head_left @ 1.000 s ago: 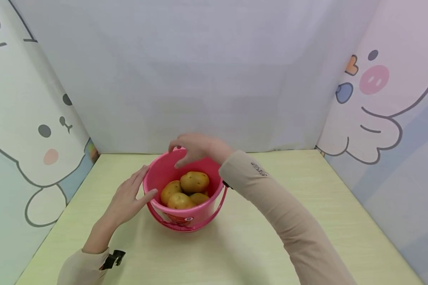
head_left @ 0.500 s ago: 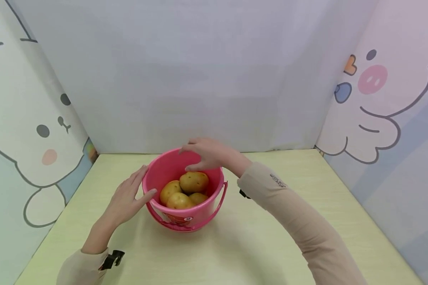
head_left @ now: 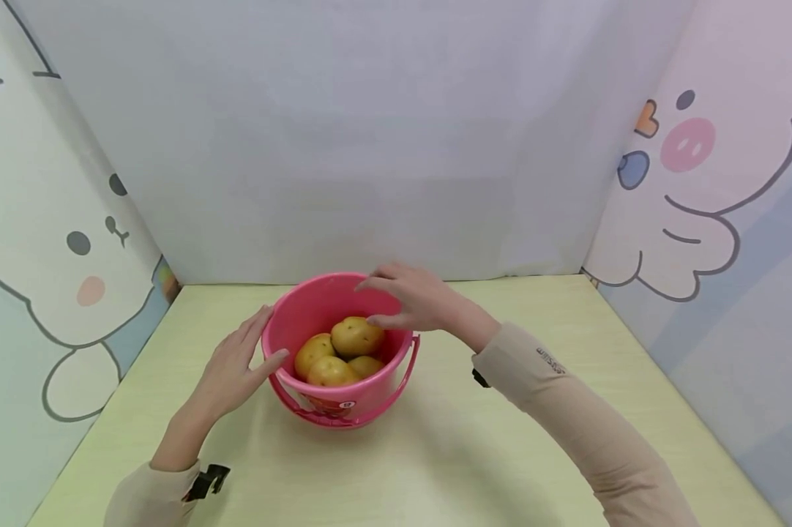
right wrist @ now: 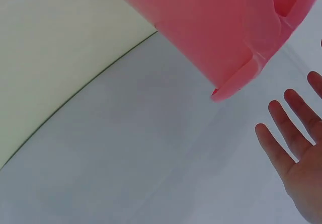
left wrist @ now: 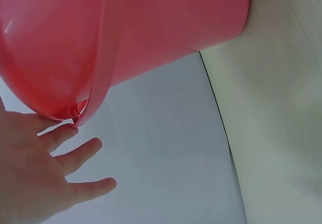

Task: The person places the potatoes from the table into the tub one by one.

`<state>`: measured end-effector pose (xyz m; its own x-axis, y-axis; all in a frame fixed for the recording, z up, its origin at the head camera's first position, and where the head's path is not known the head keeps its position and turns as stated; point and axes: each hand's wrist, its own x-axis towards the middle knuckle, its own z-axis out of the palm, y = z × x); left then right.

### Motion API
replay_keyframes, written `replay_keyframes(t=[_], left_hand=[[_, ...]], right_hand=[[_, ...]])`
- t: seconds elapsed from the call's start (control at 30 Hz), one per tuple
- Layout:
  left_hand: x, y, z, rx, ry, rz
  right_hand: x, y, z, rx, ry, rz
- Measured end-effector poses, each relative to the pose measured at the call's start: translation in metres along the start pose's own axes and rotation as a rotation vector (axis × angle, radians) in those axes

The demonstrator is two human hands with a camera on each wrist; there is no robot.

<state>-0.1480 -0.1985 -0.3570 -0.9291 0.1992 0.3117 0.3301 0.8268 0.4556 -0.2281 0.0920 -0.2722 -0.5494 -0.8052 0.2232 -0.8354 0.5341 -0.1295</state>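
A pink bucket (head_left: 370, 399) stands upright on the table with several potatoes (head_left: 356, 337) inside. Its pink handle (head_left: 405, 377) hangs down toward the near side. My left hand (head_left: 238, 369) rests against the bucket's left rim, thumb over the edge and fingers spread along the outside. In the left wrist view those fingers (left wrist: 80, 156) are straight and touch the bucket near the handle joint. Above the right part of the rim hovers my right hand (head_left: 419, 296), holding nothing. The right wrist view shows its fingers (right wrist: 287, 126) extended and apart from the bucket.
The pale yellow-green table (head_left: 534, 410) reaches back to a grey-white curtain wall (head_left: 370, 146). Side panels with a cartoon rabbit (head_left: 60, 293) and a cartoon pig (head_left: 686, 183) flank it left and right.
My right hand has moved right and slightly nearer, from above the bucket's back rim to its right side. The left hand, bucket and potatoes stay in place.
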Motion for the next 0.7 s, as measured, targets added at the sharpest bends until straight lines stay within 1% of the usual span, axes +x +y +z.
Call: replay_keyframes(t=[0.13, 0.33, 0.43, 0.7], left_hand=[[0.000, 0.000, 0.001, 0.006, 0.010, 0.006], [0.000, 0.000, 0.003, 0.004, 0.027, 0.013], [0.000, 0.000, 0.004, 0.002, 0.038, 0.021], [0.000, -0.001, 0.006, 0.008, 0.059, 0.034]], right_hand=[[-0.010, 0.001, 0.004, 0.007, 0.030, 0.013], [-0.027, 0.006, 0.012, 0.017, 0.112, -0.028], [-0.037, 0.009, 0.015, 0.022, 0.151, -0.036], [-0.064, 0.023, 0.025, 0.045, 0.220, 0.026]])
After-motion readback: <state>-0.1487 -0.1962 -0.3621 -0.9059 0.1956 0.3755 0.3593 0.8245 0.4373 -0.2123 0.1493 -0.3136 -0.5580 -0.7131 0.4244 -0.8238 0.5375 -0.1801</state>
